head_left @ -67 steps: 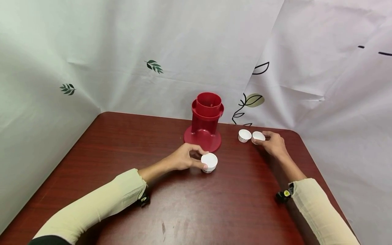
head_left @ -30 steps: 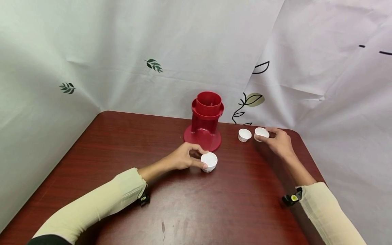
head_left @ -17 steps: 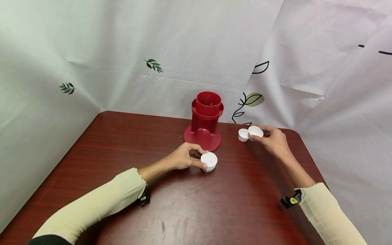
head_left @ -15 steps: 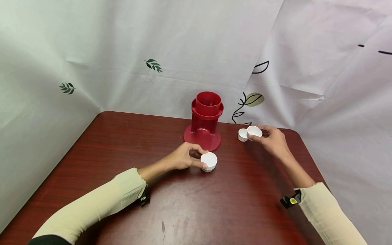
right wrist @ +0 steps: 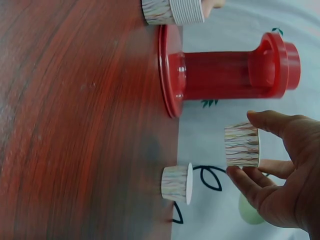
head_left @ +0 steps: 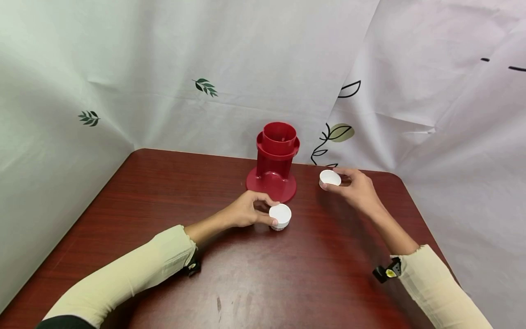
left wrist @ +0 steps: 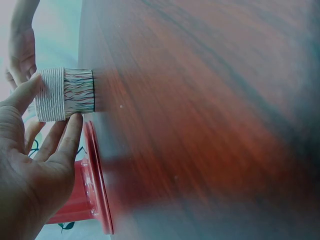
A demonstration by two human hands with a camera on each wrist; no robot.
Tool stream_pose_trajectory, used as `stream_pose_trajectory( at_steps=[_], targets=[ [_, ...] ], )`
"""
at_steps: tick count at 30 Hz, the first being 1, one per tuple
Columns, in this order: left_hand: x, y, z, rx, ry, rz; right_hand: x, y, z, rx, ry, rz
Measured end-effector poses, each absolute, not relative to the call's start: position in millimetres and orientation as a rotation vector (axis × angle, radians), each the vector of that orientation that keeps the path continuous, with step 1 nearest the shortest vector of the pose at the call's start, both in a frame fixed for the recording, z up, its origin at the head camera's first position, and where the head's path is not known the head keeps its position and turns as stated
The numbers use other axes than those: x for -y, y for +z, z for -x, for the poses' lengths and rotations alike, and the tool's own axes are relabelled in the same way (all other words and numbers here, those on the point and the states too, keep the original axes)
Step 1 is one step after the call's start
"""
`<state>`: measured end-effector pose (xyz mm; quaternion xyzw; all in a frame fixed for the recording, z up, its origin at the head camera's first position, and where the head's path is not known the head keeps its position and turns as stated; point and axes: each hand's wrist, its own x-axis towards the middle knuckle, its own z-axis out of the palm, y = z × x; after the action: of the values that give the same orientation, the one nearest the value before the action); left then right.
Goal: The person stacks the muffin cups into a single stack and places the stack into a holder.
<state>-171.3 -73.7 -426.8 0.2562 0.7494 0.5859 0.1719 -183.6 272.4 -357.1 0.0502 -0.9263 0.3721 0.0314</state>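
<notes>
My left hand (head_left: 248, 211) grips a stack of white paper baking cups (head_left: 280, 217) between thumb and fingers, just in front of the red stand. The left wrist view shows the stack's many nested rims (left wrist: 50, 95) and streaked lower wall, its base at the tabletop. My right hand (head_left: 358, 188) pinches a single baking cup (right wrist: 242, 145) by its sides at the back right, raised off the table. Below it, another baking cup (right wrist: 176, 183) stands upright on the table; the held cup covers it almost wholly in the head view.
A red plastic stand (head_left: 276, 157) with a round base and an open tube top is at the back middle of the brown wooden table (head_left: 193, 183). Behind it hangs a white cloth (head_left: 246, 55) with leaf prints, close along the table's far edge.
The right hand first reached a cup beside the other one, lifted it, shifted slightly right, then brought it left over the standing cup. The left hand and its stack have stayed in place.
</notes>
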Motion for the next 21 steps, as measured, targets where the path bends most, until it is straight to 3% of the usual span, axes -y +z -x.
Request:
stream_pose_trajectory(
  at_steps=[21],
  targets=[
    [73, -428, 171, -2.114, 1.687, -0.718, -232, -359, 167, 2.828, 1.278, -0.295]
  ],
)
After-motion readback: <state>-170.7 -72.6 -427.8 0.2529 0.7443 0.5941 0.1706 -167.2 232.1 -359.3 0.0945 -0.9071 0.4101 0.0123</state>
